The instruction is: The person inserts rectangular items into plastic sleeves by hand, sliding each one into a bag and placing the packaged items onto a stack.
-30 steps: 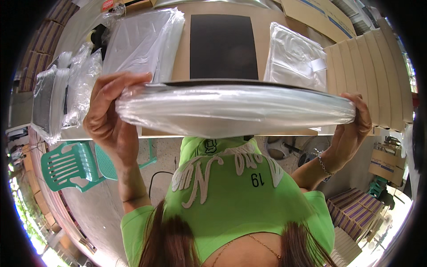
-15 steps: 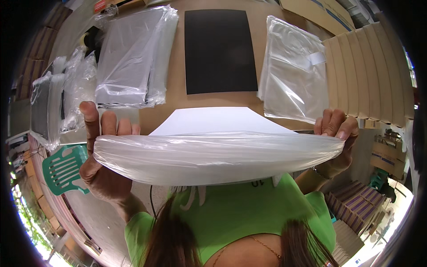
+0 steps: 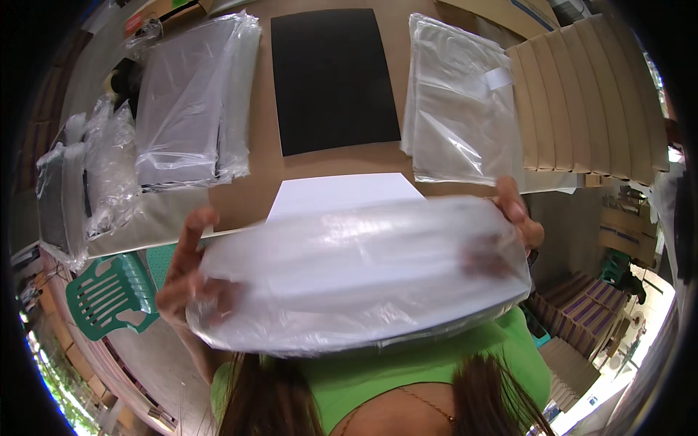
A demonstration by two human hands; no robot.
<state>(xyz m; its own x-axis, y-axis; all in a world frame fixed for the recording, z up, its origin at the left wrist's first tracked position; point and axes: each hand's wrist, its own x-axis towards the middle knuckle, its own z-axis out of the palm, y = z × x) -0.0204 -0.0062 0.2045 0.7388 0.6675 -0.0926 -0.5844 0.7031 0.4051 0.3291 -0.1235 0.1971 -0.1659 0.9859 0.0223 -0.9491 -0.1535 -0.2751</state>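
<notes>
A clear plastic bag [image 3: 363,283] stretches between my two hands in front of my body, smeared a little by motion. My left hand [image 3: 190,272] grips its left end, with some fingertips seen through the film and one finger raised. At the other end, my right hand [image 3: 518,218] holds the bag; part of that hand shows blurred through the plastic. Beyond the bag's far edge lies a white sheet [image 3: 342,192], its near part covered by the film. Farther off, a black rectangular sheet [image 3: 334,80] rests flat on the brown table [image 3: 240,200].
Left on the table lie a stack of plastic-wrapped sheets [image 3: 193,98] and crumpled clear wrapping [image 3: 109,167]. On the right are a pile of clear bags [image 3: 462,109] and a row of cardboard pieces [image 3: 582,102]. A green plastic chair [image 3: 109,294] stands at the left.
The bag has tilted and spread out, its near edge dropping toward me, and more of its face shows. Both hands have shifted, the right one inward. The view has moved slightly.
</notes>
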